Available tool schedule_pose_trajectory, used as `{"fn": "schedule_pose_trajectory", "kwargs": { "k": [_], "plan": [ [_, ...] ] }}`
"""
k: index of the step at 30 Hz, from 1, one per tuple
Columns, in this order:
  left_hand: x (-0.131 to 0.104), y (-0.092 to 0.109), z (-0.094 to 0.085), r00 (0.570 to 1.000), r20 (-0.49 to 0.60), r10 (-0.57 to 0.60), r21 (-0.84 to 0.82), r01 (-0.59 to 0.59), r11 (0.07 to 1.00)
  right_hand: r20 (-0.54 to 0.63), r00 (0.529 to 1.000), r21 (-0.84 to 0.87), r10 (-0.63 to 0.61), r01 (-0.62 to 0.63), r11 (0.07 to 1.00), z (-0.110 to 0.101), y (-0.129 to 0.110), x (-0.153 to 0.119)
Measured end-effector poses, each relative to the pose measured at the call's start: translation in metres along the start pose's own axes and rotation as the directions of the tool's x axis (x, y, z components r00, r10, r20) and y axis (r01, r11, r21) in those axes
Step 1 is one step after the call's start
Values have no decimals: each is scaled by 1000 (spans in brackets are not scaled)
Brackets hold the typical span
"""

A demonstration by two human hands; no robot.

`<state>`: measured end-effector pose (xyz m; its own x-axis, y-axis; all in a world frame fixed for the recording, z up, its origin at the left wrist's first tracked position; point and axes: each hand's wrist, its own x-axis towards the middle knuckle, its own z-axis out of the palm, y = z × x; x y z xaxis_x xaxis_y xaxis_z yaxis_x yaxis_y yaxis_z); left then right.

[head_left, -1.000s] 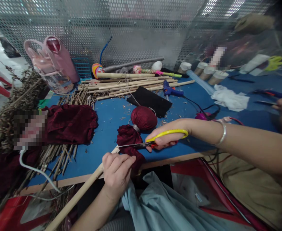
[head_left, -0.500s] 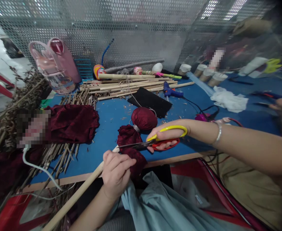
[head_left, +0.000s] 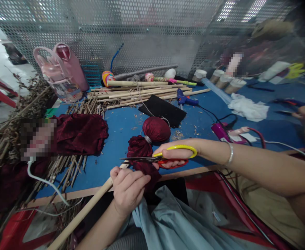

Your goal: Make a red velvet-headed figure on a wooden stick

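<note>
Over the near edge of the blue surface (head_left: 118, 121), a long pale stick (head_left: 90, 204) is gripped near its upper end by the curled left hand (head_left: 130, 189). Near that edge's middle, the tied maroon cloth bundle (head_left: 156, 129) is laid, and the scissors (head_left: 142, 159) are clasped by their handles in the right hand (head_left: 174, 154), their blades held across the stick's tip.

Smooth, pale wooden stick (head_left: 84, 212) under the left hand (head_left: 130, 189); glossy yellow-and-red plastic handles with metal blades on the scissors (head_left: 156, 159) in the right hand (head_left: 177, 155); beyond both hands, wrinkled dark-red cloth bundle (head_left: 156, 129).
</note>
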<state>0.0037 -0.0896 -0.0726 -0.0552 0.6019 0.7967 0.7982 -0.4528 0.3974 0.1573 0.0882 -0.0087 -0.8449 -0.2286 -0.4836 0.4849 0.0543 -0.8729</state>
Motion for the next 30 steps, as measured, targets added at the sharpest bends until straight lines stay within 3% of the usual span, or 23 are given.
{"fn": "schedule_pose_trajectory", "kwargs": {
  "k": [4,9,13,16,20,21,22,24,26,27,28,30],
  "plan": [
    [1,2,0,999,23,38,14,-39,999,-41,999,-4,-17,17,1000,6,7,4],
    [-3,-2,1,993,44,114,-47,-112,993,-86,985,-90,-147,139,986,13,8,9],
    [-9,-7,4,967,146,209,-162,-185,969,-109,972,-72,-208,201,977,13,6,2],
    [-6,-2,4,908,347,234,-205,-170,964,-210,934,-29,-289,290,957,15,9,-10],
    [7,15,-3,739,648,184,-194,-73,978,-411,833,38,-370,421,906,28,24,-21],
    [10,18,-6,718,672,185,-215,-50,975,-458,802,40,-384,450,892,32,30,-22],
    [12,20,-9,728,661,181,-229,-33,973,-501,769,42,-397,480,876,36,37,-21],
    [13,18,-15,832,550,68,-131,5,991,-575,708,72,-409,542,837,45,52,-17],
    [12,9,-20,912,371,-177,152,128,980,-643,652,134,-402,613,779,51,67,-11],
    [11,4,-22,906,292,-306,289,221,931,-679,619,158,-395,649,745,54,74,-9],
    [11,-2,-23,874,245,-419,383,310,870,-712,585,171,-389,682,711,56,79,-7],
    [12,-12,-27,771,259,-581,443,440,781,-758,531,184,-378,731,657,59,86,-5]
  ]
}}
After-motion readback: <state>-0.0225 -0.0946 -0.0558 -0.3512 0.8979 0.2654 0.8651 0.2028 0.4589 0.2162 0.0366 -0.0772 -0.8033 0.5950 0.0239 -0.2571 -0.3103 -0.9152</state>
